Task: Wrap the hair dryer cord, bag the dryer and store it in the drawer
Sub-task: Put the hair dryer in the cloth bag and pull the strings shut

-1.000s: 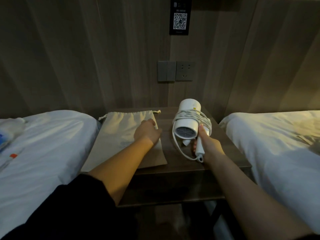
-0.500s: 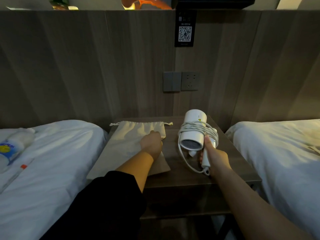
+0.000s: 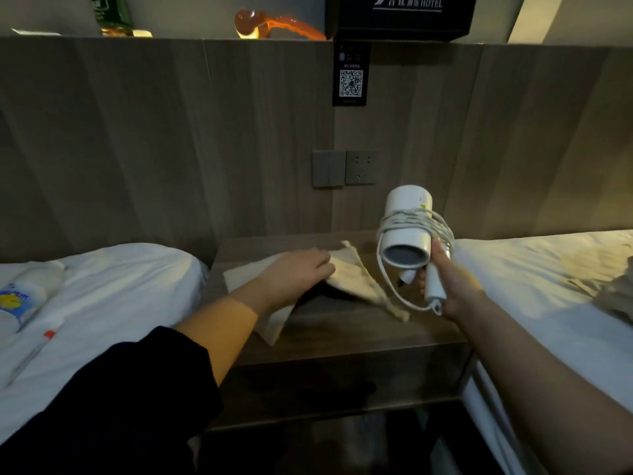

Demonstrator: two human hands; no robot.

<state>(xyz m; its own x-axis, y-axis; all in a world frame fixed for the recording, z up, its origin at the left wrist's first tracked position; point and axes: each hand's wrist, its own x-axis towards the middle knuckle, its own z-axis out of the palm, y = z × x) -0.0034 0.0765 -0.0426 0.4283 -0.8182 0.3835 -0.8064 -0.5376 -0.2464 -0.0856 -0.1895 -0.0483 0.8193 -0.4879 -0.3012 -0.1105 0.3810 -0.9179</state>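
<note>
Desk (image 3: 359, 337): dark wood-grain top, standing between two beds against the panelled wall. One item lies on it, a pale cloth drawstring bag (image 3: 356, 279), on the left and middle of the top. Its near left corner hangs over the front edge. The bag's upper layer is raised under the left hand (image 3: 294, 272), with a dark gap below it.

Left bed (image 3: 120, 286): white sheet. On it lie a white bottle (image 3: 24, 296) with a blue and yellow label and a thin stick-like item (image 3: 34, 351) with a red mark; what it is cannot be told.

Right bed (image 3: 531, 269): white sheet, with crumpled fabric (image 3: 620, 296) at the frame edge.

Ledge (image 3: 188, 38) on top of the wall panel: a green item (image 3: 109, 15), an orange object (image 3: 277, 27), and a black box (image 3: 400, 15) marked HOTEL.
</note>
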